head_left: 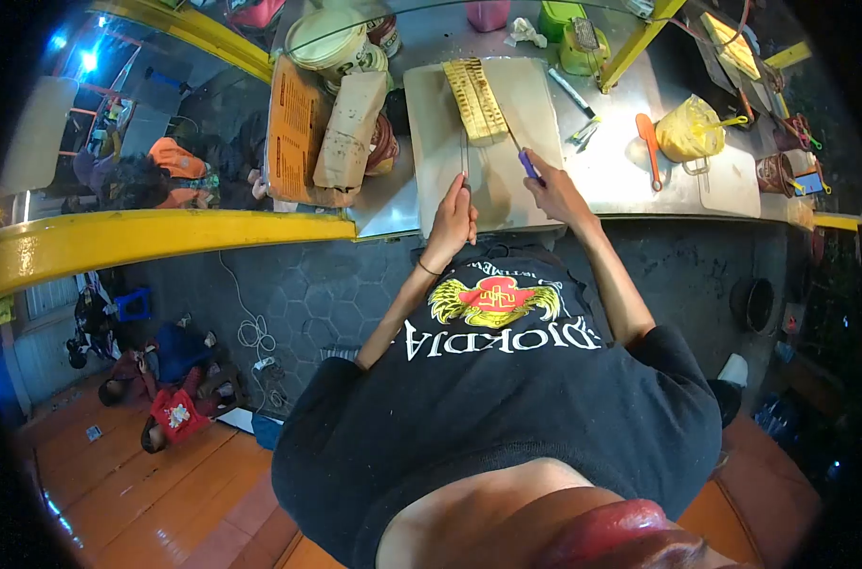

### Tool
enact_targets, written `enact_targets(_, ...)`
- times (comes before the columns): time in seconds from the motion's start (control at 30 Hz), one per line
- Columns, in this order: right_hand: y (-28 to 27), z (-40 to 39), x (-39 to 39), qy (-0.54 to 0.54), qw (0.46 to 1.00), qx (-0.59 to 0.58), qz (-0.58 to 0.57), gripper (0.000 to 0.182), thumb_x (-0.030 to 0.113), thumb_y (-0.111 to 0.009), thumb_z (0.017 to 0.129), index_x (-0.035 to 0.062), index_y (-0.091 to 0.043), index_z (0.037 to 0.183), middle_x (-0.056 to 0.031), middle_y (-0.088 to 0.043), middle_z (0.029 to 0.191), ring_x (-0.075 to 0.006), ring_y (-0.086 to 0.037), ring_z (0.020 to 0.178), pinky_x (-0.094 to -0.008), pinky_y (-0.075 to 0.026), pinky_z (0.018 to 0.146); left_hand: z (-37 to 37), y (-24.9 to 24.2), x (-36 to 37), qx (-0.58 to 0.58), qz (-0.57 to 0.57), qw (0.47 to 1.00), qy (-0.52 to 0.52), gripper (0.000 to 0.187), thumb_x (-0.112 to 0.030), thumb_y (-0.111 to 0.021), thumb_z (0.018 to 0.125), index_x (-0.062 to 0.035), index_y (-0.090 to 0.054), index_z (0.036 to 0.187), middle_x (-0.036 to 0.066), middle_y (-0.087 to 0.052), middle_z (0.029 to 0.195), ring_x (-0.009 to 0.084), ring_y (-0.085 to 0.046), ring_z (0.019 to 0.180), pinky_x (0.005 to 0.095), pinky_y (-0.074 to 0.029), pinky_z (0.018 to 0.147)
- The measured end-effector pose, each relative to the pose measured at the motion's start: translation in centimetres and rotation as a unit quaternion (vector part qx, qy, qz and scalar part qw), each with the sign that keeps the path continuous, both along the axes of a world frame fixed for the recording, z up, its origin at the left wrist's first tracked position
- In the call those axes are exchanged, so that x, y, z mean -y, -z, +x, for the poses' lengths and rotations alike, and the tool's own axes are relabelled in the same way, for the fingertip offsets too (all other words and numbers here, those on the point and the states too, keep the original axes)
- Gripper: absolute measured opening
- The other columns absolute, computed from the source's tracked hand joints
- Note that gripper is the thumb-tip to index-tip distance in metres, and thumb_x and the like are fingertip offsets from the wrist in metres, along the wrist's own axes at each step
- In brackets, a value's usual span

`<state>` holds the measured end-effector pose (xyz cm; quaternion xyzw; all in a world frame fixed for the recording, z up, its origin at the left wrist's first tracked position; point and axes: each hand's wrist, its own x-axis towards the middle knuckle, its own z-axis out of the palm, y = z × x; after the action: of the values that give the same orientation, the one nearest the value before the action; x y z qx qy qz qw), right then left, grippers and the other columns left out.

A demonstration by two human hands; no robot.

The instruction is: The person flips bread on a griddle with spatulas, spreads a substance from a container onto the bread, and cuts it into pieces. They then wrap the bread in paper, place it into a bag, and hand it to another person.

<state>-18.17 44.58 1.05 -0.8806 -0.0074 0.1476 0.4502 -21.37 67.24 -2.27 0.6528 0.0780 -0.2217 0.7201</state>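
Observation:
A yellow slab with brown stripes [475, 100], much like toasted bread, lies on the pale cutting board [431, 180] with a seam down its length. My right hand [557, 192] is closed round the purple handle of a knife [529, 165]. Its narrow blade reaches up to the slab's lower right corner. My left hand [454, 216] is closed on a thin metal tool [465, 156], which points up at the slab's lower left end. The grip end of that tool is hidden in my fingers.
Left of the board are a brown paper-wrapped box [351, 131], an orange printed sheet [298, 133] and a white tub [326, 43]. On the right lie a marker [568, 90], an orange spatula [648, 152] and a yellow-smeared tub [687, 133]. A yellow rail [165, 239] borders the counter.

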Motion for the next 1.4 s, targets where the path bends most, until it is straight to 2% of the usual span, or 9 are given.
enact_targets(0.17, 0.8, -0.1, -0.2, 0.042, 0.999, -0.009, 0.007, 0.048, 0.017, -0.052, 0.092, 0.006, -0.042, 0.137, -0.0246, -0.06, 0.065, -0.0383, -0.062, 0.058, -0.0463, -0.047, 0.059, -0.3, 0.3, -2.3, 0.04, 0.026, 0.992, -0.115, 0.035, -0.025, -0.033, 0.104, -0.0102, -0.035, 0.135, 0.006, -0.054, 0.081, 0.009, -0.046, 0.045, 0.0252, -0.037, 0.036)
enact_targets(0.43, 1.8, -0.1, -4.1, 0.06, 0.992, 0.108, 0.002, 0.041, 0.019, -0.053, 0.09, 0.0046, -0.047, 0.127, -0.0261, -0.062, 0.069, -0.0453, -0.062, 0.067, -0.0525, -0.046, 0.062, 6.8, -2.2, -0.6, 0.082, -0.043, 0.992, -0.089, 0.027, -0.026, -0.044, 0.1, -0.0091, -0.046, 0.121, 0.002, -0.054, 0.076, 0.0067, -0.041, 0.046, 0.0222, -0.031, 0.038)
enact_targets(0.63, 6.4, 3.4, -4.5, 0.047, 0.981, 0.16, -0.1, 0.041, 0.021, -0.055, 0.087, 0.0055, -0.051, 0.125, -0.0253, -0.063, 0.07, -0.0447, -0.063, 0.067, -0.053, -0.049, 0.064, 11.4, -0.7, -0.5, 0.247, 0.254, 0.934, 0.039, 0.034, -0.031, -0.049, 0.098, -0.0021, -0.065, 0.105, 0.011, -0.062, 0.066, 0.0199, -0.061, 0.062, 0.0352, -0.047, 0.061)
enact_targets(0.73, 7.9, 3.6, -4.6, 0.033, 0.975, 0.161, -0.152, 0.041, 0.022, -0.056, 0.088, 0.0056, -0.052, 0.125, -0.0244, -0.063, 0.069, -0.0433, -0.063, 0.066, -0.0525, -0.05, 0.062, 12.3, 1.5, -2.0, 0.28, 0.307, 0.909, 0.039, 0.035, -0.034, -0.049, 0.099, -0.0049, -0.067, 0.107, 0.003, -0.056, 0.062, 0.0117, -0.053, 0.054, 0.0298, -0.042, 0.053)
enact_targets(0.8, 8.3, 1.6, -4.6, 0.025, 0.971, 0.155, -0.179, 0.039, 0.022, -0.056, 0.088, 0.0054, -0.052, 0.123, -0.0239, -0.063, 0.068, -0.0425, -0.063, 0.065, -0.0524, -0.05, 0.061, 12.4, 2.9, -2.6, 0.302, 0.309, 0.901, 0.038, 0.034, -0.033, -0.049, 0.098, -0.005, -0.067, 0.106, 0.008, -0.059, 0.066, 0.0164, -0.057, 0.058, 0.0323, -0.045, 0.057)
enact_targets(0.87, 7.1, -0.9, -4.1, 0.014, 0.964, 0.194, -0.179, 0.033, 0.022, -0.055, 0.089, 0.0047, -0.054, 0.117, -0.0216, -0.063, 0.066, -0.0407, -0.063, 0.061, -0.0517, -0.05, 0.056, 13.1, 2.4, -2.6, 0.298, 0.324, 0.897, 0.051, 0.032, -0.031, -0.049, 0.097, -0.0048, -0.065, 0.104, 0.02, -0.067, 0.094, 0.0398, -0.064, 0.088, 0.0421, -0.05, 0.073)
enact_targets(1.07, 9.5, 4.6, -5.8, 0.048, 0.937, 0.256, -0.232, 0.032, 0.021, -0.056, 0.089, 0.005, -0.054, 0.117, -0.0198, -0.064, 0.067, -0.0391, -0.063, 0.059, -0.0507, -0.049, 0.051, 13.0, 2.3, -2.2, 0.347, 0.34, 0.872, 0.061, 0.029, -0.03, -0.05, 0.097, -0.0063, -0.065, 0.103, 0.021, -0.066, 0.091, 0.0419, -0.063, 0.087, 0.0441, -0.051, 0.072)
enact_targets(1.2, 6.3, -4.3, -4.0, 0.014, 0.962, 0.167, -0.216, 0.036, 0.02, -0.052, 0.09, 0.0021, -0.052, 0.121, -0.0202, -0.064, 0.067, -0.0385, -0.063, 0.059, -0.0501, -0.05, 0.052, 12.5, 2.5, -2.2, 0.353, 0.327, 0.876, 0.018, 0.029, -0.032, -0.051, 0.096, -0.0065, -0.064, 0.102, 0.021, -0.066, 0.088, 0.0419, -0.063, 0.085, 0.0457, -0.05, 0.071)
enact_targets(1.4, 6.8, 3.3, -6.2, 0.047, 0.953, 0.176, -0.244, 0.039, 0.019, -0.052, 0.089, 0.0082, -0.05, 0.127, -0.0206, -0.065, 0.07, -0.0395, -0.065, 0.064, -0.0526, -0.05, 0.056, 12.8, 2.9, -2.2, 0.358, 0.323, 0.875, 0.039, 0.027, -0.03, -0.051, 0.096, -0.0064, -0.064, 0.102, 0.022, -0.065, 0.086, 0.0426, -0.063, 0.083, 0.0469, -0.05, 0.07)
